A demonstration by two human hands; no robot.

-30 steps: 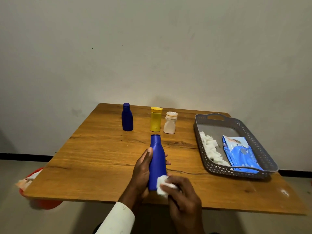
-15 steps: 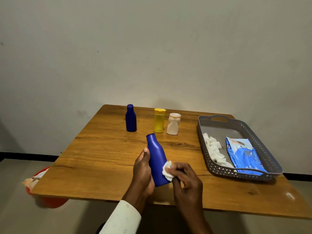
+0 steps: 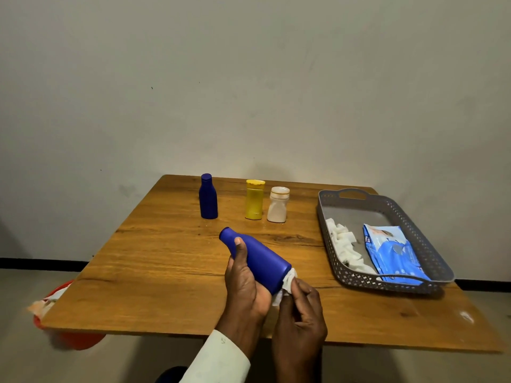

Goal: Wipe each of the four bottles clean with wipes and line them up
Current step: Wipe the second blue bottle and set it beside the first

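Table (image 3: pixel 154 275) of brown wood fills the lower half of the head view, its near edge running across at 6 o'clock and its far edge meeting the pale wall (image 3: pixel 249 78) at 12 o'clock. Bare wood lies open on the left, from 8 to 10 o'clock. A grey basket (image 3: pixel 387 286) with a lattice rim sits at 3 o'clock, close to the right edge of the table; inside it a blue pack of wipes (image 3: pixel 392 252) lies beside a row of white folded wipes (image 3: pixel 344 244). An orange bin (image 3: pixel 74 338) shows on the floor past the near left corner, at 8 o'clock, partly hidden by the tabletop.

Near the middle, the left hand (image 3: pixel 246 286) grasps a big blue bottle (image 3: pixel 262 258) from below, thumb laid over its shoulder. That bottle is tilted almost flat, cap toward 10 o'clock, base toward 4 o'clock, raised over the wood. The right hand (image 3: pixel 298 316) pinches a crumpled white wipe (image 3: pixel 286 284) and presses it against the bottle's base.

Three more stand upright toward the far edge, at 12 o'clock: a small dark blue bottle (image 3: pixel 208 197) on the left, apart from a yellow bottle (image 3: pixel 254 200) and a white bottle (image 3: pixel 278 205), which stand just beside each other. Open wood separates them from the hands.
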